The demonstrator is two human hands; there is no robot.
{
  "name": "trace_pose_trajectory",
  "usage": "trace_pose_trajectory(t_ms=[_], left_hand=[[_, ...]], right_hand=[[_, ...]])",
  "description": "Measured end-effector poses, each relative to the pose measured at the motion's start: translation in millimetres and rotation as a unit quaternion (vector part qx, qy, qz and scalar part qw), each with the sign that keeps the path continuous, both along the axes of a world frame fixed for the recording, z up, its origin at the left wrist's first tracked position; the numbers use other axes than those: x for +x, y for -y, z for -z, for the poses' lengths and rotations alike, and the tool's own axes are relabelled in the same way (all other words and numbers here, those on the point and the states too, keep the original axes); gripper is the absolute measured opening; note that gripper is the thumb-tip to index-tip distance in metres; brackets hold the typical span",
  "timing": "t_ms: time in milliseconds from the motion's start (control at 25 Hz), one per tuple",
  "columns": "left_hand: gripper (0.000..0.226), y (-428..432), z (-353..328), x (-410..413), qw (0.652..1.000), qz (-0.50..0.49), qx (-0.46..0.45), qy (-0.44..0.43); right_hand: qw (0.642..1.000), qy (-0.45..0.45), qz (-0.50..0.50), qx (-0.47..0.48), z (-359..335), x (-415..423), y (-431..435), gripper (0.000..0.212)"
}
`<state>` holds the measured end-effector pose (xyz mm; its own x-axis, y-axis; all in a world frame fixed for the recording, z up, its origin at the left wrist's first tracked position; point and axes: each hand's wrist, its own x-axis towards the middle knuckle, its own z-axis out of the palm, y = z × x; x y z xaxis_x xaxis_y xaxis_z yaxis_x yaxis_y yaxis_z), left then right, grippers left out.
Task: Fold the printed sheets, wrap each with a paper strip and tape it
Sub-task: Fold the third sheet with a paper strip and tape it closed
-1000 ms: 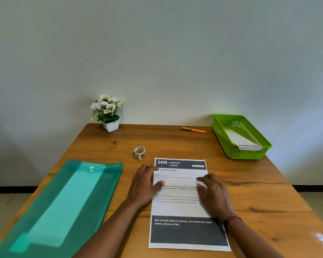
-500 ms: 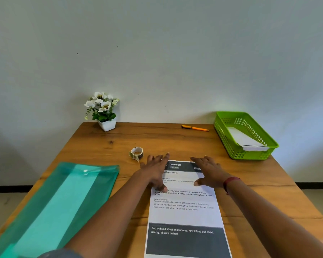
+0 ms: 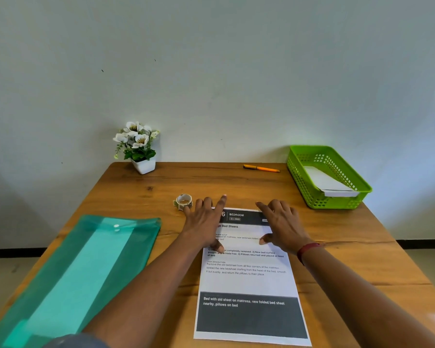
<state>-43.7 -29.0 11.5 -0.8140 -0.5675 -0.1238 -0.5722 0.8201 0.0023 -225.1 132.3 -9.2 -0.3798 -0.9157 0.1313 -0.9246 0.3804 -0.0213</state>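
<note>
Sheet nearest me: white printed paper sheet [image 3: 249,280] with dark bands at both ends, lying flat and unfolded on the brown wooden table [image 3: 349,247], long side running away from me. Translucent teal plastic folder [image 3: 73,272] lies to its left, apart from it. Both forearms reach across to the sheet's far end. Left hand [image 3: 204,222] lies on the far left corner, fingers spread and straight, thumb down on the print. Right hand [image 3: 281,227], red band [image 3: 308,249] at the wrist, covers the far right corner, fingers loosely spread, thumb on the page. I see no pinch on the edge from either hand; whether a fingertip is under the paper I cannot tell. I read this as the start of the first fold, nothing creased yet.

Risks as I judge them: one corner lifts before the other and the fold comes out skewed; smooth wood lets the sheet slide when pulled, so edges miss. Left little finger is just beside the small roll of tape [image 3: 183,201], so a sweep could knock it away. Farther right, green plastic mesh basket [image 3: 309,197] holds white paper [image 3: 329,182]; strips or a finished piece, cannot tell. Orange pen [image 3: 261,168] and white-flowered plant in a white pot [image 3: 140,146] sit by the wall, out of the way.
</note>
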Motion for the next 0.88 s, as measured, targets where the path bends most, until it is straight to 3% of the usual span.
trace_pose_trajectory(t_ms=[160, 280, 480, 560, 720, 880], left_hand=[[0.14, -7.8, 4.6, 13.4, 0.999, -0.01, -0.012, -0.043], [0.124, -16.0, 8.2, 20.8, 0.997, 0.003, -0.037, -0.074], [0.049, -24.9, 7.5, 22.7, 0.994, 0.018, -0.054, -0.092], [0.03, -26.5, 5.7, 23.6, 0.995, 0.012, -0.063, -0.08], [0.025, -29.9, 2.7, 26.9, 0.998, 0.013, -0.032, -0.046], [0.016, -41.5, 0.8, 28.9, 0.999, 0.036, -0.022, -0.002]], right_hand=[[0.998, -0.016, -0.011, -0.065, -1.0, 13.4, -13.2, 0.084], [0.994, -0.031, -0.009, -0.101, 3.8, 25.0, -23.1, 0.066], [0.993, -0.043, -0.025, -0.109, 15.1, 42.9, -32.2, 0.029], [0.993, -0.042, -0.034, -0.104, 20.1, 48.9, -33.9, 0.019], [0.996, -0.011, -0.023, -0.085, 24.1, 55.0, -34.7, 0.013], [0.996, -0.007, -0.022, -0.081, 25.1, 57.2, -33.6, 0.028]])
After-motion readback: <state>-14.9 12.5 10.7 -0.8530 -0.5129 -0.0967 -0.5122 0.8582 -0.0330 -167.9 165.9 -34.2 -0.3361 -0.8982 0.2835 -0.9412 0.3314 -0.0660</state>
